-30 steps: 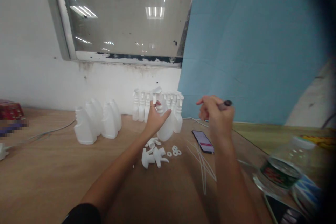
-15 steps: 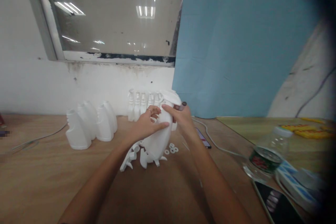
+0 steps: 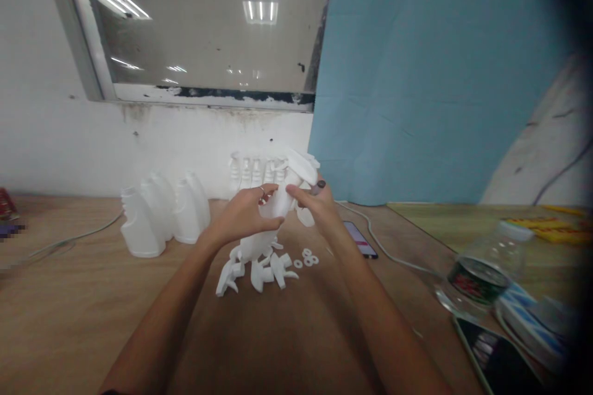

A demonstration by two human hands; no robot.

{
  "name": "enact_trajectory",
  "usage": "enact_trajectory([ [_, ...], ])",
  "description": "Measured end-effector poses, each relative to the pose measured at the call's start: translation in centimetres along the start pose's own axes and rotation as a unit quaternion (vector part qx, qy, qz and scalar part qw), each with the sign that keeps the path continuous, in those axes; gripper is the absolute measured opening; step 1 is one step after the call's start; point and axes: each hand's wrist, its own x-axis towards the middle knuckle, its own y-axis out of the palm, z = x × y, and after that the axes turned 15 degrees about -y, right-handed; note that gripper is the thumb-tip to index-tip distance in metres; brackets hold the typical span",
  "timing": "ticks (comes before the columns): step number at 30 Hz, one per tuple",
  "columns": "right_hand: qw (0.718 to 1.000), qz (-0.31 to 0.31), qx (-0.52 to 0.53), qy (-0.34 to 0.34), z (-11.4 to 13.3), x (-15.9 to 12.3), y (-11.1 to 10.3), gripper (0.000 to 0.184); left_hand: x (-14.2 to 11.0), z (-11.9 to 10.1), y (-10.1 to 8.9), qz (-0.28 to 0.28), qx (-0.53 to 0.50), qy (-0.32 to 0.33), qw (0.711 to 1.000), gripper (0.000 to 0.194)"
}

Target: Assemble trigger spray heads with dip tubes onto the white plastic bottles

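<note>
A white spray bottle (image 3: 263, 241) with a trigger head on its neck is tilted between my hands above the table. My left hand (image 3: 248, 213) is closed round the bottle's body, thumb across its near side. At the neck, just under the trigger head (image 3: 301, 165), my right hand (image 3: 315, 203) grips the bottle. A dark-tipped, pen-like thing (image 3: 319, 186) shows by the right fingers; its lower part is hidden. Below the bottle lie several loose white trigger heads (image 3: 262, 274), with several small white rings (image 3: 308, 256) to their right.
White bottles without heads (image 3: 143, 228) stand at the left. A row of white spray bottles (image 3: 245, 173) lines the wall. On the right are a phone (image 3: 360, 239), a cable (image 3: 393, 256), a clear water bottle (image 3: 482, 271), a power strip (image 3: 528, 321) and a dark-screened device (image 3: 495, 358).
The spray bottle has tilted further, its base swinging left and its head turning. My left hand has shifted slightly left with it. The whole view has shifted a little.
</note>
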Motion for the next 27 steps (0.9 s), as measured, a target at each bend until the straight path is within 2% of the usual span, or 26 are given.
enact_trajectory([
  [2,1.000,-0.018,-0.023,0.003,-0.1,-0.1,0.2,0.042,-0.1,0.0,0.0,0.011,0.000,0.001,1.000,0.060],
  [4,1.000,-0.014,0.006,0.013,-0.1,-0.2,0.2,0.034,-0.2,-0.1,0.0,0.026,-0.020,-0.004,0.999,0.061],
  [8,0.991,0.065,0.106,0.043,0.2,-0.3,0.0,0.029,-0.3,-0.1,0.0,0.044,-0.038,-0.014,0.998,0.060],
  [11,0.996,0.038,0.074,0.035,0.2,-0.1,-0.2,0.032,-0.3,0.0,-0.3,0.049,-0.041,-0.027,0.998,0.061],
  [14,0.996,0.031,0.075,0.022,0.4,0.0,-0.5,0.032,-0.3,0.0,-0.9,0.097,-0.098,-0.023,0.990,0.061],
  [16,0.992,0.063,0.110,0.029,0.9,0.1,-0.5,0.034,-0.4,0.0,-1.2,0.156,-0.188,-0.027,0.969,0.055],
  [18,0.985,0.082,0.147,0.044,1.5,0.1,-0.5,0.039,-0.6,0.0,-1.4,0.225,-0.309,-0.056,0.922,0.052],
  [20,0.982,0.070,0.170,0.038,2.2,0.2,-0.5,0.043,-0.8,0.2,-1.5,0.289,-0.398,-0.099,0.865,0.054],
  [21,0.983,0.053,0.175,0.023,2.5,0.4,-0.6,0.042,-0.9,0.3,-1.7,0.312,-0.416,-0.116,0.846,0.055],
  [22,0.984,0.033,0.175,0.002,2.8,0.6,-0.7,0.041,-0.9,0.4,-2.0,0.328,-0.415,-0.129,0.839,0.055],
  [24,0.986,-0.007,0.158,-0.044,3.3,1.2,-1.5,0.036,-1.2,0.7,-3.1,0.321,-0.366,-0.143,0.862,0.053],
  [27,0.987,-0.055,0.115,-0.101,4.0,2.1,-3.6,0.030,-1.9,1.4,-5.5,0.233,-0.246,-0.168,0.926,0.068],
])
